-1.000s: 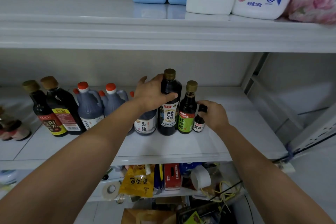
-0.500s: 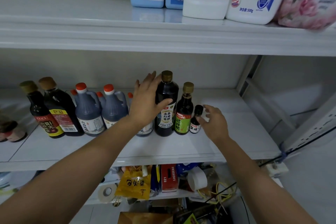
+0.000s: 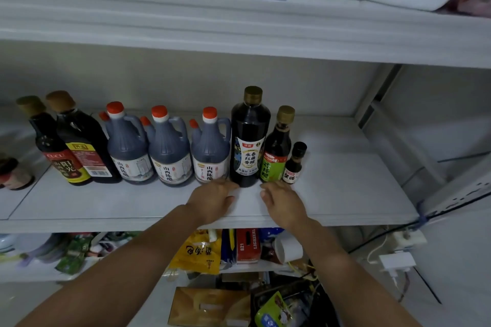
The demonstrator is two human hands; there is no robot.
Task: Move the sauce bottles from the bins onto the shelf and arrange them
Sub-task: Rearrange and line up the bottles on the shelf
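Left hand (image 3: pixel 212 200): palm down, fingers loosely bent, holding nothing
Right hand (image 3: pixel 284 204): just beside it, fingers relaxed, likewise free
Shelf (image 3: pixel 345 194): smooth flat white board, both hands over its front edge
Sauce bottles (image 3: pixel 249 141): upright in one row behind the hands; glossy dark cylinders, gold caps
Jugs (image 3: pixel 167 151): three, handled, grey-bodied, red-capped, left of the tallest bottle

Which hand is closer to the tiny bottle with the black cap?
The right hand. It is just in front of the tiny bottle, slightly to its left. The left hand is farther left, in front of the rightmost red-capped jug.
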